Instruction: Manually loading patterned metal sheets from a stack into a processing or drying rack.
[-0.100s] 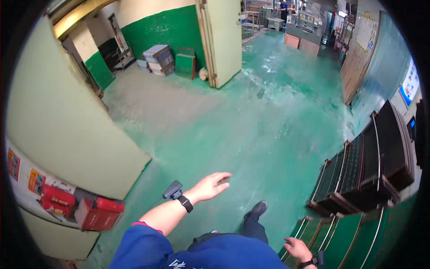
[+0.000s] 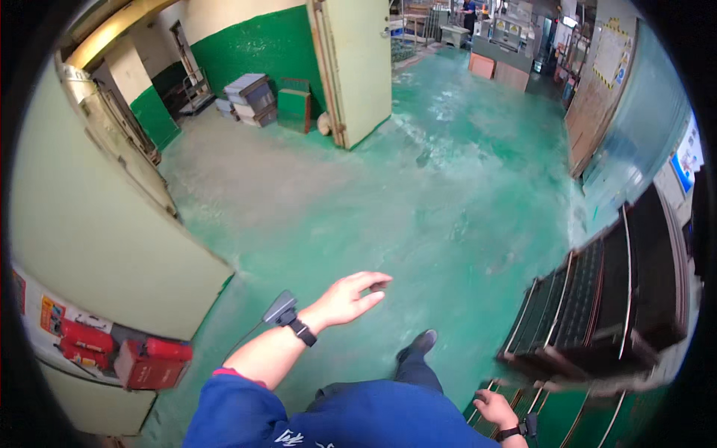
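My left hand (image 2: pixel 348 299) is stretched out over the green floor, fingers loosely extended and thumb apart, with nothing in it. A black strap with a small dark device (image 2: pixel 282 308) sits on that wrist, and a cable runs from it. My right hand (image 2: pixel 495 409) hangs low at the lower right, its fingers loosely bent and apart, and no object shows in it. Nearest to it are green panels (image 2: pixel 565 407) set in rows between pale rods. It also wears a black wrist strap (image 2: pixel 508 432). My dark shoe (image 2: pixel 425 340) is stepping forward on the floor.
Stacked dark panels (image 2: pixel 597 291) stand on the right. Fire extinguishers (image 2: pixel 84 336) and a red box (image 2: pixel 151 364) are at the lower left, below a pale door (image 2: pixel 112 224). Grey crates (image 2: pixel 250 95) stand by the green wall. A machine (image 2: pixel 506 46) and a person (image 2: pixel 469 15) are far ahead.
The view has shifted a little forward and to the right. The doors and red box slide left in the picture. My left thumb and fingers look slightly wider apart.
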Tool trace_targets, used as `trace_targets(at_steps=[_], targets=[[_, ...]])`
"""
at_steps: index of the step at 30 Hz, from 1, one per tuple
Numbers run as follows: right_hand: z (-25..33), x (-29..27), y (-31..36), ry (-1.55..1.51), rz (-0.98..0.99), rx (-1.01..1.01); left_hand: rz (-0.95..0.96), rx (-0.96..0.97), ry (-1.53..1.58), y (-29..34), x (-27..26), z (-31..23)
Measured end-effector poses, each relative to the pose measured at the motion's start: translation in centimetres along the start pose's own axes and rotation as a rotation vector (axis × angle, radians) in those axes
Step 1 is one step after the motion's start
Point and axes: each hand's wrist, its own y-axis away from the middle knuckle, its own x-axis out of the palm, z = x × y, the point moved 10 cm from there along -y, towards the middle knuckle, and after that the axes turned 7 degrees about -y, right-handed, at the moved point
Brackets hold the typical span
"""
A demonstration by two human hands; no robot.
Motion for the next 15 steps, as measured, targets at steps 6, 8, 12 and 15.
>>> trace_targets(at_steps=[6, 8, 12, 15], targets=[[12.1, -24.3, -29.0, 0.384, -0.022, -0.367, 0.285, -0.678, -0.261, -5.0, 9.5, 23.7], [20.3, -33.9, -37.8, 0.383, -0.123, -0.542, 0.468, -0.492, -0.678, 0.3, 11.4, 30.1], [27.3, -53.0, -51.8, 0.364, -0.300, -0.587, 0.446, -1.168, -0.318, -9.9, 5.0, 33.7], [22.6, -64.2, -61.3, 0.287, -0.455, -0.535, 0.247, -1.086, -0.332, -31.1, -2.0, 37.0]])
